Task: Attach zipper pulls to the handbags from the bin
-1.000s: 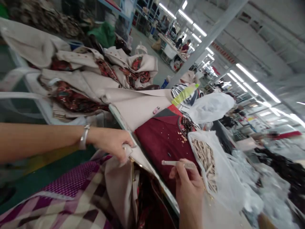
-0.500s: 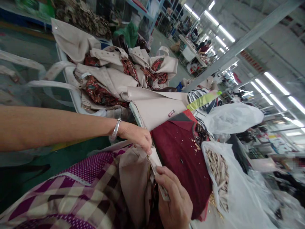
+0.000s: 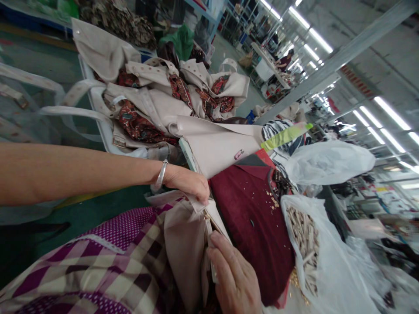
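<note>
A beige bag (image 3: 183, 233) lies across my lap, with a gold-toned zipper (image 3: 209, 220) along its edge. My left hand (image 3: 191, 185), with a silver bangle at the wrist, is closed in a pinch on the beige material at the far end of the zipper. Lower down, my right hand (image 3: 234, 274) grips the zippered edge, thumb and fingers around it. Whether it holds a zipper pull is hidden by the fingers. Part of the bag's patterned lining shows dark near the bottom.
A white bin (image 3: 90, 93) heaped with beige bags (image 3: 147, 104) stands ahead. Dark red cloth (image 3: 252, 226) with scattered gold bits covers the work surface to the right. Beyond it lies a plastic bag (image 3: 330, 257) of beige strips (image 3: 304, 240). A person (image 3: 285, 61) is far off.
My right hand has moved slightly down and toward me along the zipper, baring more of its gold teeth. My left hand keeps its pinch. The view has shifted a little.
</note>
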The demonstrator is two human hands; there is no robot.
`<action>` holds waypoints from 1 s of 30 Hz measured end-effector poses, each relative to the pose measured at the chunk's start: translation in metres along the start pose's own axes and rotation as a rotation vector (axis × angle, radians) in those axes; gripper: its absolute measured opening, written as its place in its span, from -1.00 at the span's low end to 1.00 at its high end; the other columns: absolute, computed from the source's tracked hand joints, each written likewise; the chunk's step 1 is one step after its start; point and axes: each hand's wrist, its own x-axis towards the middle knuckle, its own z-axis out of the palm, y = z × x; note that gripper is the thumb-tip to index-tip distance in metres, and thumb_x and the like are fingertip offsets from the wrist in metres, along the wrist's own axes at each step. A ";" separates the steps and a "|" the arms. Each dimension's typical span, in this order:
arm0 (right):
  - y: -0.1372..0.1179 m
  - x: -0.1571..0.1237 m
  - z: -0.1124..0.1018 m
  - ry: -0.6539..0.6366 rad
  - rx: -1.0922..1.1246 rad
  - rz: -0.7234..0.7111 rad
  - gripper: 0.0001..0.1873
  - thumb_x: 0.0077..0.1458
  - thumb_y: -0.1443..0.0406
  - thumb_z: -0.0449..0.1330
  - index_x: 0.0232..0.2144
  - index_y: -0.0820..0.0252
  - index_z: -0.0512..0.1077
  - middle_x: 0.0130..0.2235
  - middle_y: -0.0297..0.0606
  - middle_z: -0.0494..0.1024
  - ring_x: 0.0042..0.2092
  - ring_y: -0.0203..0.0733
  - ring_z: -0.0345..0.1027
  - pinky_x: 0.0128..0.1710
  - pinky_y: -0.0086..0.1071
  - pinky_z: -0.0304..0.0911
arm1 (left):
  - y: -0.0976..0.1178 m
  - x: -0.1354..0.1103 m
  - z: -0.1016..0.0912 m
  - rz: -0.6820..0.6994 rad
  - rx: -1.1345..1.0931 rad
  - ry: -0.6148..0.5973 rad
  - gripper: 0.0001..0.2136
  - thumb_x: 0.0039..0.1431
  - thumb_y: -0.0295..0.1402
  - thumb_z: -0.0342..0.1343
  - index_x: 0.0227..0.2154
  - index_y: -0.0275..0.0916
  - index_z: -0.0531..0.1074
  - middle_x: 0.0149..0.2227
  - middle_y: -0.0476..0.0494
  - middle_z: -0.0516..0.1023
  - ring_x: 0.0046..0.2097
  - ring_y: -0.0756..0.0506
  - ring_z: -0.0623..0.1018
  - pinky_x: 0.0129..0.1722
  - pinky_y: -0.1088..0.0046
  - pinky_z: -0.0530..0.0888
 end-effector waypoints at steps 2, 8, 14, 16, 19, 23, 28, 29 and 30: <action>0.000 -0.005 -0.003 -0.017 -0.038 0.005 -0.66 0.43 0.46 -0.12 -0.23 0.30 0.45 -0.21 -0.06 0.68 -0.14 -0.13 0.61 -0.02 -0.46 0.47 | 0.000 0.000 0.000 -0.052 -0.110 -0.176 -0.78 0.00 -0.44 0.00 -0.71 -0.23 0.27 -0.69 0.05 0.25 -0.63 0.05 0.25 -0.69 0.57 0.21; 0.001 -0.010 -0.009 -0.031 -0.079 0.006 -0.64 0.44 0.46 -0.15 -0.21 0.27 0.44 -0.20 -0.10 0.68 -0.17 -0.12 0.62 -0.14 -0.40 0.52 | 0.014 0.001 0.000 -0.194 -0.225 -0.278 -0.83 -0.02 -0.33 0.14 -0.63 -0.25 0.37 -0.67 0.05 0.26 -0.61 0.04 0.20 -0.69 0.54 0.12; 0.015 -0.034 -0.012 -0.088 -0.098 0.026 -0.65 0.44 0.44 -0.12 -0.18 0.26 0.46 -0.16 -0.16 0.68 -0.12 -0.11 0.61 -0.13 -0.34 0.52 | 0.024 0.005 -0.006 -0.319 -0.073 -0.205 -0.81 -0.05 -0.34 0.26 -0.63 -0.30 0.41 -0.67 0.05 0.27 -0.60 0.06 0.22 -0.66 0.58 0.08; 0.018 -0.048 -0.014 -0.109 -0.104 0.082 -0.65 0.44 0.42 -0.12 -0.16 0.26 0.47 -0.13 -0.16 0.67 -0.10 -0.11 0.59 -0.12 -0.32 0.52 | 0.022 0.007 -0.009 -0.323 -0.052 -0.204 -0.81 -0.02 -0.29 0.23 -0.59 -0.30 0.43 -0.65 0.04 0.30 -0.57 0.05 0.26 -0.62 0.59 0.12; 0.018 -0.061 -0.023 -0.122 -0.051 0.249 -0.65 0.42 0.43 -0.10 -0.16 0.16 0.49 -0.04 -0.22 0.63 0.02 -0.12 0.53 -0.02 -0.31 0.47 | 0.021 0.013 -0.011 -0.324 -0.012 -0.210 -0.76 -0.04 -0.20 0.23 -0.56 -0.30 0.45 -0.64 0.04 0.30 -0.56 0.04 0.26 -0.60 0.57 0.10; 0.004 -0.049 -0.034 -0.048 0.176 0.617 -0.72 0.35 0.43 0.00 -0.01 0.08 0.40 -0.02 -0.28 0.59 0.03 -0.25 0.49 0.00 -0.43 0.41 | 0.030 0.022 -0.010 -0.364 0.075 -0.239 -0.72 -0.08 -0.13 0.22 -0.60 -0.27 0.42 -0.64 0.04 0.29 -0.56 0.02 0.26 -0.59 0.53 0.09; -0.004 -0.022 -0.007 -0.102 0.138 0.802 -0.75 0.29 0.22 0.19 -0.01 0.15 0.44 -0.10 -0.20 0.58 -0.10 -0.06 0.45 -0.10 -0.27 0.36 | 0.050 0.028 -0.009 -0.312 0.272 -0.243 -0.71 0.02 -0.13 0.20 -0.61 -0.24 0.39 -0.62 0.04 0.32 -0.53 -0.01 0.31 -0.54 0.47 0.12; 0.000 -0.021 0.000 -0.095 0.122 0.805 -0.85 0.31 0.25 0.16 -0.13 0.16 0.48 -0.18 -0.23 0.57 -0.17 -0.08 0.43 -0.16 -0.28 0.32 | 0.054 0.028 -0.007 -0.252 0.361 -0.191 -0.72 0.05 -0.15 0.20 -0.58 -0.24 0.40 -0.58 0.02 0.36 -0.50 -0.03 0.34 -0.50 0.46 0.17; 0.006 -0.021 0.005 -0.075 0.108 0.809 -0.85 0.34 0.29 0.12 -0.23 0.16 0.48 -0.27 -0.25 0.55 -0.24 -0.11 0.40 -0.22 -0.29 0.28 | 0.057 0.027 -0.003 -0.164 0.464 -0.103 -0.77 0.07 -0.18 0.21 -0.53 -0.24 0.43 -0.51 0.00 0.42 -0.43 -0.06 0.39 -0.43 0.43 0.24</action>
